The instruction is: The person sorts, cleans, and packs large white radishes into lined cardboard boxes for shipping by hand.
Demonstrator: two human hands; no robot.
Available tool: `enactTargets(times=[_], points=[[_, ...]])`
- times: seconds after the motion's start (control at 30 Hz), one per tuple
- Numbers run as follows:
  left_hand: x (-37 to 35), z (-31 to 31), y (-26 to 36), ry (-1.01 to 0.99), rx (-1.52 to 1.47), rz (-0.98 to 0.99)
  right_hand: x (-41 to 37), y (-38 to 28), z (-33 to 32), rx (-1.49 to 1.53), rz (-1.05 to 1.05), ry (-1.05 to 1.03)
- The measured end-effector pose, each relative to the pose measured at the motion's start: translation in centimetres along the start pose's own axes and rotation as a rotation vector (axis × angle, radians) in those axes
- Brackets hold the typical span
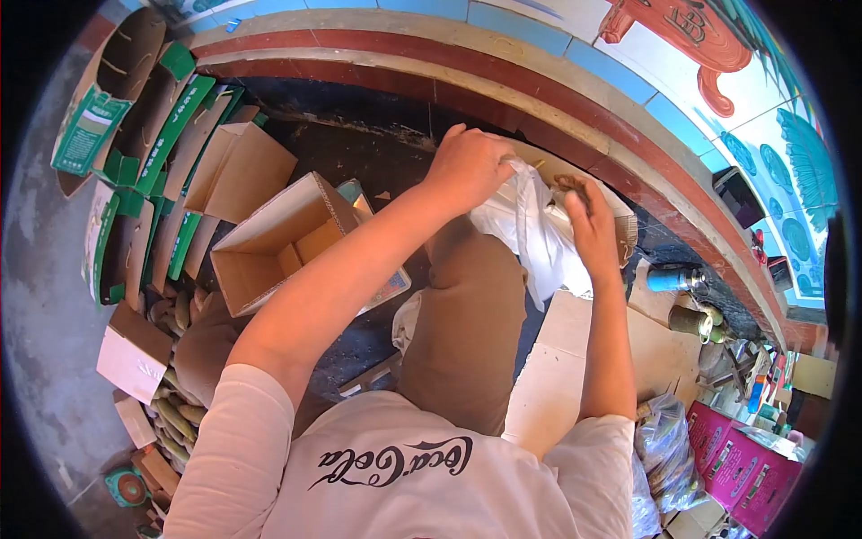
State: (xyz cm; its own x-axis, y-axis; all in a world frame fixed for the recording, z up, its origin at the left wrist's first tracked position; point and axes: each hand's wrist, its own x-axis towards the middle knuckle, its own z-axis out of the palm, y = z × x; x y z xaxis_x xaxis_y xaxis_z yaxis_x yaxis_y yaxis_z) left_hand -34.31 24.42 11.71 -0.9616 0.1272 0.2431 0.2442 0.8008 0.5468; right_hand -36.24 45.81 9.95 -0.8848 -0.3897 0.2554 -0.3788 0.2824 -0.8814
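Observation:
My left hand (469,164) is closed, pinching the upper edge of a white plastic bag (528,220) that hangs in folds over my knee. Beside it, my right hand (594,225) is at the bag's other side, its fingers curled near a small dark brown clump. Whether those fingers grip the clump or the bag's edge cannot be made out. Behind both hands stands an open cardboard box (626,225), partly covered by the bag.
An open cardboard box (260,260) stands left of my knee. Green cartons (148,153) lean at the far left, with long brownish-green produce (175,418) below. At right are flattened cardboard (552,377), a blue flask (669,279) and a pink box (745,467). A ledge (377,67) runs behind.

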Motion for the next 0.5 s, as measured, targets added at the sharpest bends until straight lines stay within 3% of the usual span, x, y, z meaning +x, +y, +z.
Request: enactTargets(times=[0.13,0.27,0.33,0.4,0.5], points=[[0.6,0.4,0.0,0.106,-0.082,-0.071,-2.4,-2.1,2.2,-0.382,-0.200,0.080],[0.7,0.7,0.3,0.074,-0.135,-0.110,-2.9,0.8,3.0,-0.482,-0.139,0.133],[0.5,0.4,0.0,0.076,-0.172,-0.126,-2.3,0.7,2.2,-0.086,0.048,0.192],[0.2,0.4,-0.2,0.057,-0.216,-0.154,-1.6,1.3,1.1,-0.008,0.023,0.158],[0.3,1.1,0.6,0.189,-0.309,0.068,-0.8,0.4,0.4,-0.038,0.014,0.025]])
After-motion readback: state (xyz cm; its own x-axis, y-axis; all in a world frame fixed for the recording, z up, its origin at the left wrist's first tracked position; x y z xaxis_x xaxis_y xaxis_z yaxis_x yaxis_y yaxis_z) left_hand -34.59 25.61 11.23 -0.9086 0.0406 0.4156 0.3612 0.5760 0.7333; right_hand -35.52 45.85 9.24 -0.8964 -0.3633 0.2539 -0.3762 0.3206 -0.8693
